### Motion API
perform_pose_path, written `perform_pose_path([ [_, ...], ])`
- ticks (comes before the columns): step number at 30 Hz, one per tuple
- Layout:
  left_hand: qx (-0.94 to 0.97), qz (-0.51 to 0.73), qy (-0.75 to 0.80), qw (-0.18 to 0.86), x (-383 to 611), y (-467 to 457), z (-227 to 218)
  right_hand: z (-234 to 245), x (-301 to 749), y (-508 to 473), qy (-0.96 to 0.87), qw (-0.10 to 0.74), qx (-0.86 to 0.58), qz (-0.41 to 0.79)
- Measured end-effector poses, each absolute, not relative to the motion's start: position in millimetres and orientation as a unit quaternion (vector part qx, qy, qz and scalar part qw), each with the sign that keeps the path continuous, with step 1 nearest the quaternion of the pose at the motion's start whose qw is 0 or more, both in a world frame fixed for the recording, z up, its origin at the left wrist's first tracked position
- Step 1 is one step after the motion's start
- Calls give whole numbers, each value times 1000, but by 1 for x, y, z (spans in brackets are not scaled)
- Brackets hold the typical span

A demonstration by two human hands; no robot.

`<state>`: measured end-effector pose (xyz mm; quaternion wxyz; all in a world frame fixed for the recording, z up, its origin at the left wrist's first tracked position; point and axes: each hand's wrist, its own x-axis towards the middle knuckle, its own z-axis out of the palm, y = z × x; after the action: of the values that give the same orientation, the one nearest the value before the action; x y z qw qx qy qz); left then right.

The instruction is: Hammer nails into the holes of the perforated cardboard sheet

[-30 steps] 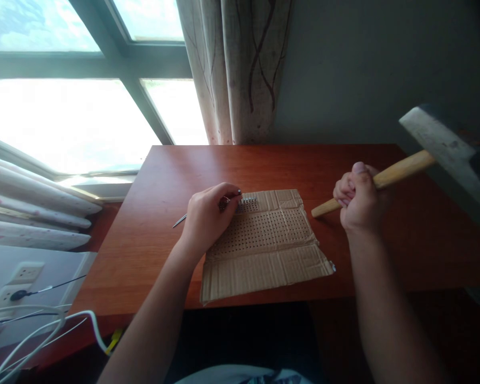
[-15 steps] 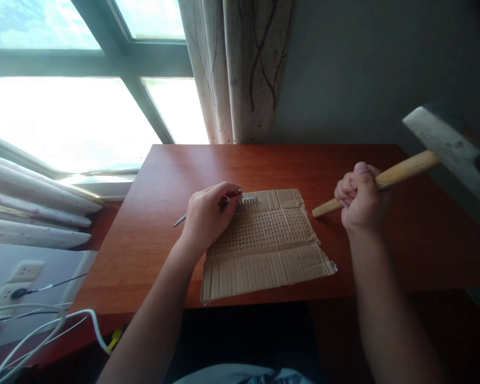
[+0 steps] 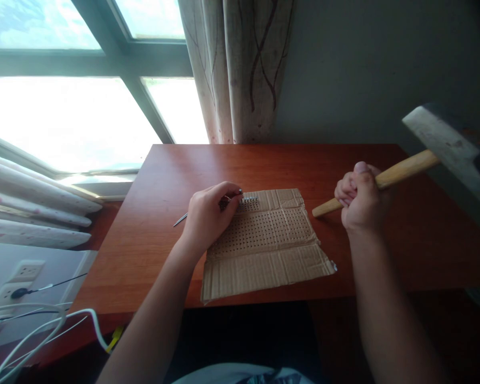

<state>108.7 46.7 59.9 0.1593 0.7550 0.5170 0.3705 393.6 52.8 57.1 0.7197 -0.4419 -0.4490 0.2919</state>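
Head view: my left hand is pinching a nail upright at the cardboard's far-left corner, while my right hand is gripping a raised hammer over the table.

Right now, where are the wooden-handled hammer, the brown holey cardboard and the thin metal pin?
wooden-handled metal hammer (image 3: 404,169), head view, on its wooden handle.
brown holey cardboard sheet (image 3: 264,264), head view, on its plain near strip.
thin metal pin (image 3: 180,220), head view, on its bare shaft.
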Motion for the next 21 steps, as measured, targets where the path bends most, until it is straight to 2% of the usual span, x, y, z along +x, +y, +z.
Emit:
perform_pose_path([
  [11, 759, 373, 510, 154, 109, 46, 57, 60, 392, 52, -456, 707, -460, 284],
  [21, 740, 409, 498, 193, 108, 50, 48, 65, 390, 55, -486, 678, -469, 290],
])
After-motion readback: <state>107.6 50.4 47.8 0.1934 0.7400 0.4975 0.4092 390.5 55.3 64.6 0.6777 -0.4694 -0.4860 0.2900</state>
